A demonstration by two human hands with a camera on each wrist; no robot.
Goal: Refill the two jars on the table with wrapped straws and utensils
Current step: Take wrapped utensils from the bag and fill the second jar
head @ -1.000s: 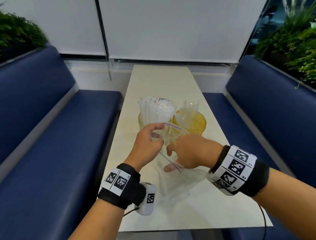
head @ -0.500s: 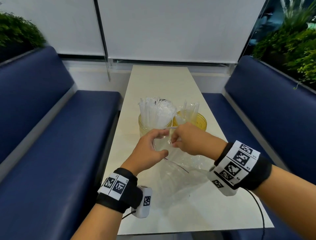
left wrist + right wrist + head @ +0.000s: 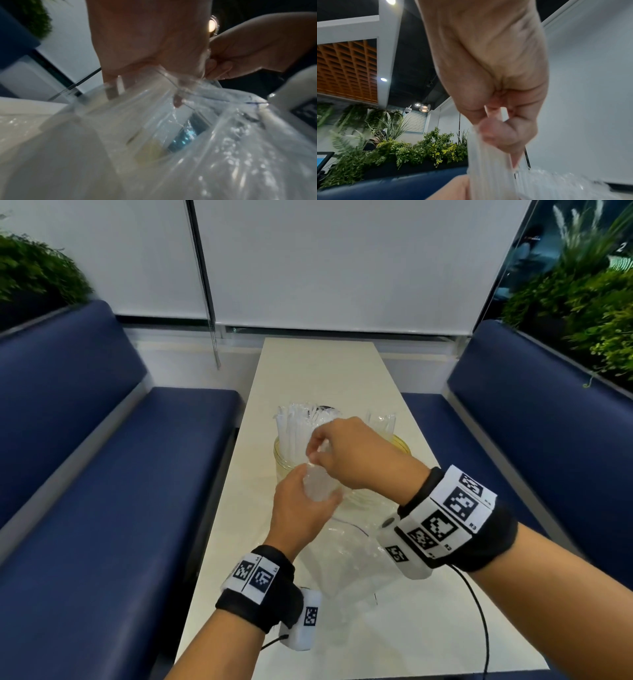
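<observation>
Two glass jars stand mid-table: the left jar (image 3: 282, 462) is packed with white wrapped straws (image 3: 296, 428), and the right jar (image 3: 404, 444) holds a few clear-wrapped utensils (image 3: 382, 422). My left hand (image 3: 320, 491) grips the gathered mouth of a clear zip bag (image 3: 352, 563) in front of the jars. My right hand (image 3: 313, 451) pinches a bundle of wrapped straws (image 3: 488, 155) that rises out of the bag mouth, just before the left jar. In the left wrist view the bag (image 3: 188, 135) fills the frame, and the bundle's lower end is hidden.
The long pale table (image 3: 318, 371) runs away from me between two blue benches (image 3: 113, 474) (image 3: 534, 419). Plants (image 3: 589, 313) line the ledges behind the benches. A wrist-camera cable (image 3: 479, 621) trails over the table's near right part.
My right hand came out of the bag and rose toward the left jar, drawing the straw bundle up. My left hand lifted the bag mouth and closed around it.
</observation>
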